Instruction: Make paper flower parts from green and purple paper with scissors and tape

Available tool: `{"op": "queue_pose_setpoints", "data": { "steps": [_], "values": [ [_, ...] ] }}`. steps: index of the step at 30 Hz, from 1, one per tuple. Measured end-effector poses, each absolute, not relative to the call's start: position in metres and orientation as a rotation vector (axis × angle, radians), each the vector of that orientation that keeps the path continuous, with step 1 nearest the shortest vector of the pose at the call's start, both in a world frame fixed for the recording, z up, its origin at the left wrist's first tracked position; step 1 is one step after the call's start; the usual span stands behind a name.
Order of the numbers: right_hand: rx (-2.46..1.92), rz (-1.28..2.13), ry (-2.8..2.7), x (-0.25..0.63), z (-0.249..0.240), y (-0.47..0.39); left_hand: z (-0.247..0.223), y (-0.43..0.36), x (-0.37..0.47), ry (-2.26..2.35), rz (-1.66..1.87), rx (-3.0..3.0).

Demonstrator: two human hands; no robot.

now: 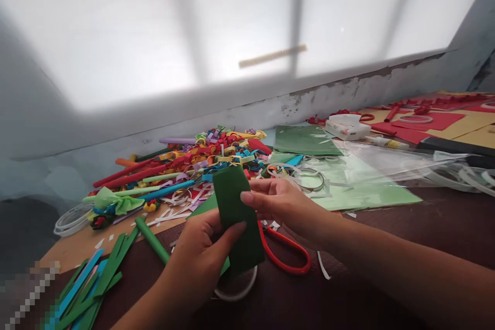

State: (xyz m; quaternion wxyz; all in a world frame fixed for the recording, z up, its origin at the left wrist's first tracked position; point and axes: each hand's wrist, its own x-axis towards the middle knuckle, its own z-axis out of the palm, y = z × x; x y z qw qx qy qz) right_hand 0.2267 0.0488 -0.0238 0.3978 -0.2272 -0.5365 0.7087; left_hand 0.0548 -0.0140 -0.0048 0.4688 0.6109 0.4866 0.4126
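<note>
A folded piece of dark green paper (pixel 238 237) is held upright between both hands over the table. My left hand (pixel 204 247) grips its lower left side, thumb across the front. On the upper right edge, my right hand (pixel 276 198) pinches the paper with thumb and fingers. Red-handled scissors (pixel 290 258) lie just beneath, their blades hidden behind the paper. Below the paper a white ring of tape or strip (pixel 243 291) shows in part. To the left, a rolled green paper tube (pixel 152 241) rests near my left hand.
Green and blue paper strips (pixel 104 273) lie at the lower left. A heap of colourful paper chains and tubes (pixel 201 160) fills the back. Light green sheets (pixel 367 191), a white tissue pack (pixel 348 126), a glue bottle (pixel 389 142) and red paper (pixel 436 121) sit at the right.
</note>
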Motion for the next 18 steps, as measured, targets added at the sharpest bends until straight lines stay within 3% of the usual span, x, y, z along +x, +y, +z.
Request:
{"op": "queue_pose_setpoints", "data": {
  "steps": [18],
  "values": [
    [-0.683, 1.673, -1.324, 0.223, -0.024, 0.045, -0.020, -0.013, 0.061, 1.157, 1.006, 1.163]
  ]
}}
